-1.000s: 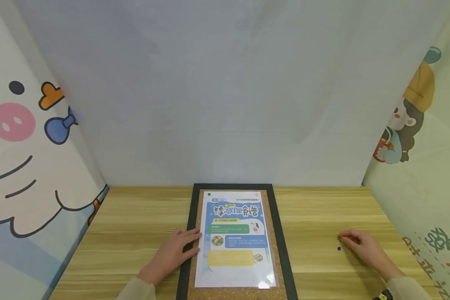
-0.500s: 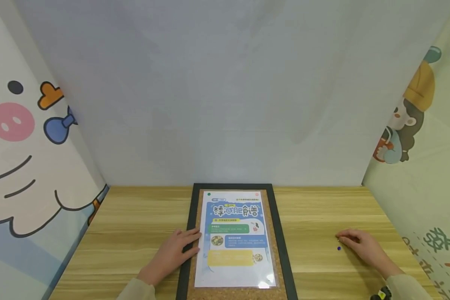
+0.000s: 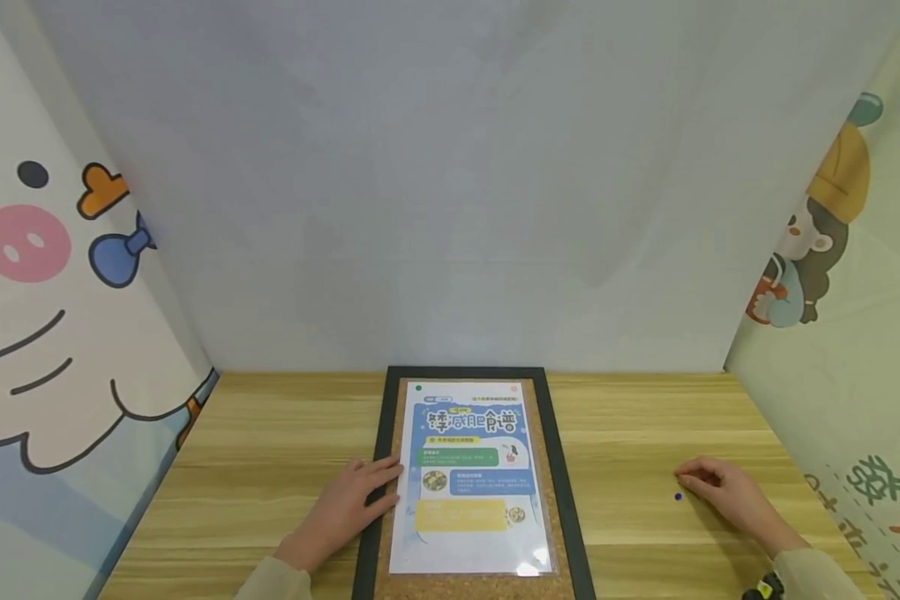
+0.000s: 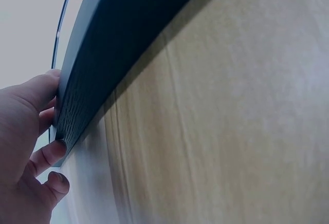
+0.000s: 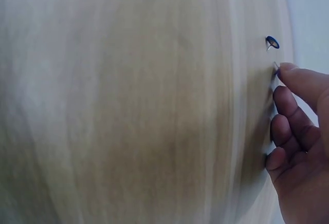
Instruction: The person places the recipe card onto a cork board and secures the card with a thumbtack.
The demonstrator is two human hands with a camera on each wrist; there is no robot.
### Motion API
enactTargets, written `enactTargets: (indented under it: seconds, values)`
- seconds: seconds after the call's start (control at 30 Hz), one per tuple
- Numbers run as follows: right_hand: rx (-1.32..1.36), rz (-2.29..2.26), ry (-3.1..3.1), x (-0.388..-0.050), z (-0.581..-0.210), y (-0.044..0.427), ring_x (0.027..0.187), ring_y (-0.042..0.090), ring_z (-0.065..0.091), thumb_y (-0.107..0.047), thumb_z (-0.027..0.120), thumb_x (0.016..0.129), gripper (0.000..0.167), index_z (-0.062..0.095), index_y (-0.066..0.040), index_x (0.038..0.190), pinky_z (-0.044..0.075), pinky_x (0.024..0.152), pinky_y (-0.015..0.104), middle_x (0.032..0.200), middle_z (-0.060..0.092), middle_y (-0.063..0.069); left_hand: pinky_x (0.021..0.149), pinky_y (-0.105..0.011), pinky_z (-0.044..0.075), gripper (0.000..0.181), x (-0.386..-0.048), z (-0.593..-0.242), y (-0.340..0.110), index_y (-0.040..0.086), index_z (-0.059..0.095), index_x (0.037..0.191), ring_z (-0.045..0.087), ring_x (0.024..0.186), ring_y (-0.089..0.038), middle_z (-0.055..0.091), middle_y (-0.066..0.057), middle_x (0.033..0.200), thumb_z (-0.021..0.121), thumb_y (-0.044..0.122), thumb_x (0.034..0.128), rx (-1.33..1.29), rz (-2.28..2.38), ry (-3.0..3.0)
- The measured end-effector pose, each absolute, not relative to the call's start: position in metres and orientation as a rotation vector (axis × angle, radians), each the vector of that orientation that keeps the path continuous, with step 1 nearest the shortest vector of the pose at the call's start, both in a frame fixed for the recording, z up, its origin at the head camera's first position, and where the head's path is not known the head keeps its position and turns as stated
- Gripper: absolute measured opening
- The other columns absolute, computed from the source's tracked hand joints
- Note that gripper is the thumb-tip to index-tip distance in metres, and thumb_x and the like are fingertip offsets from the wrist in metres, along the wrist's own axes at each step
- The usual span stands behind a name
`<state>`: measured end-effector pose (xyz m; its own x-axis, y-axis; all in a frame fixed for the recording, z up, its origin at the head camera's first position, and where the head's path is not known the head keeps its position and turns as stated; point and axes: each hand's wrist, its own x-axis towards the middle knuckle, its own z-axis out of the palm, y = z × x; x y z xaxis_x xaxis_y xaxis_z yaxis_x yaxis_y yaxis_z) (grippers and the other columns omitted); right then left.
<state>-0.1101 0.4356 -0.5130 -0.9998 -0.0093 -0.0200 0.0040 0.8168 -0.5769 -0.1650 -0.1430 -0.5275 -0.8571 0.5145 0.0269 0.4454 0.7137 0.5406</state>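
My left hand (image 3: 345,508) rests along the left side of a black-framed cork board (image 3: 566,493), its fingertips on the frame and reaching the paper's edge. A printed sheet (image 3: 468,552) lies on the board, with a green pin (image 3: 418,388) and a pink pin (image 3: 513,389) at its top corners. To the right, my right hand (image 3: 731,497) is down at the table, pinching a blue thumbtack (image 5: 277,71) at the thumb tip; the fingers hide most of it. Another blue thumbtack (image 5: 273,42) lies on the table just beside those fingertips.
The wood-grain table (image 3: 630,433) extends on both sides of the board. A plain pale cloth (image 3: 450,208) rises behind it, with cartoon-printed cloths (image 3: 82,350) at left and right.
My right fingertips have shifted very slightly while staying at the table beside the blue thumbtack. The left hand and the board keep their places.
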Motion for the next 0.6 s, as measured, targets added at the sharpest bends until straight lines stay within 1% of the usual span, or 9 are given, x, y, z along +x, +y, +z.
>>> enactTargets:
  seconds: [0.17,0.37,0.6]
  values:
    - [0.028,-0.953,2.953,-0.1105,-0.5122,0.4355,0.076,-0.001,0.057,-0.016,0.072,0.099,0.013,0.076,-0.005,0.105,0.050,0.067,0.025,0.096,0.074,0.003,0.118,-0.063,0.034,0.046,-0.1648,-0.5278,-0.1435,0.004,0.067,0.138,0.058,0.130,-0.035,0.057,-0.012,0.151,0.073,0.027,0.0992,0.791,0.830,2.798]
    - [0.032,-0.972,2.918,-0.1119,-0.5106,0.4350,0.075,0.000,0.056,-0.018,0.073,0.099,0.013,0.076,-0.006,0.103,0.050,0.067,0.025,0.093,0.072,-0.001,0.120,-0.063,0.031,0.046,-0.1653,-0.5282,-0.1430,0.004,0.067,0.138,0.054,0.137,-0.037,0.057,-0.013,0.152,0.073,0.027,0.0992,0.775,0.827,2.792]
    - [0.002,-0.982,2.896,-0.1125,-0.5101,0.4343,0.075,0.000,0.055,-0.016,0.072,0.100,0.013,0.075,-0.005,0.103,0.049,0.066,0.025,0.093,0.072,0.001,0.120,-0.064,0.031,0.045,-0.1646,-0.5283,-0.1425,0.004,0.067,0.138,0.054,0.137,-0.038,0.057,-0.013,0.151,0.073,0.026,0.0990,0.764,0.849,2.786]
